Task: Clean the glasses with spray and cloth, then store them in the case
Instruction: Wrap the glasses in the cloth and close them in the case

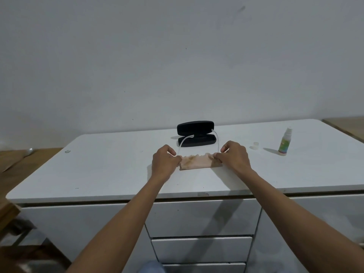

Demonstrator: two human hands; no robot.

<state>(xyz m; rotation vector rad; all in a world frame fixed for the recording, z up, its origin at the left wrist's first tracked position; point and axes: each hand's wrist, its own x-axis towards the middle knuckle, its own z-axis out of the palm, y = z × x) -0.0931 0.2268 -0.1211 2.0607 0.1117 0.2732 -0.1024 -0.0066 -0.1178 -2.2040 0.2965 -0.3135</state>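
The cloth [197, 163] is pinched at its 2 ends, the left hand [164, 161] and right hand [234, 156] each closed on an edge, with the glasses [197, 146] apparently wrapped at the fingertips; only the clear arms are seen beyond them. The open case [195, 133] lies just past the fingers, the spray bottle [284, 142] well to the right. Light, even rubbing is advised, judged mid-wipe.

Case [196, 133] behind cloth [196, 162]; spray bottle [285, 141] and cap [255, 145] right.
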